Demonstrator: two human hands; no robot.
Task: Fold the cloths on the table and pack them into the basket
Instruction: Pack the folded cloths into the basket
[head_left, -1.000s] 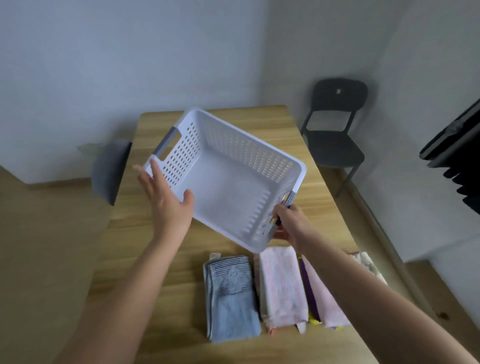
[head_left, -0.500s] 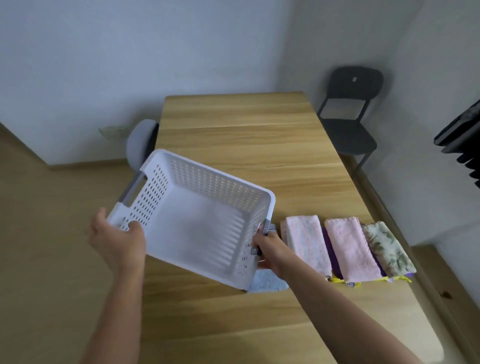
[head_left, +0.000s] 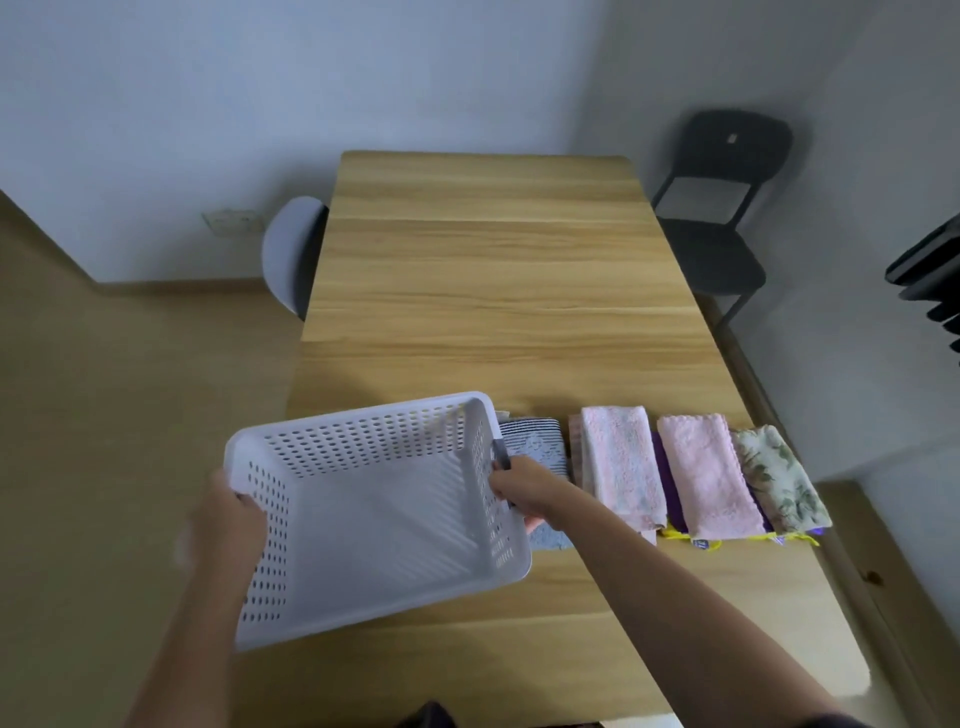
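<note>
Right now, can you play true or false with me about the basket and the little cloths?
1. The left hand and the right hand both hold the basket. True.
2. The basket is full of cloths. False: nothing is inside it.
3. The folded cloths lie in a row on the table. True.
4. The floral cloth is the one closest to the basket. False: it is at the far end of the row, and the blue striped cloth is closest.
</note>
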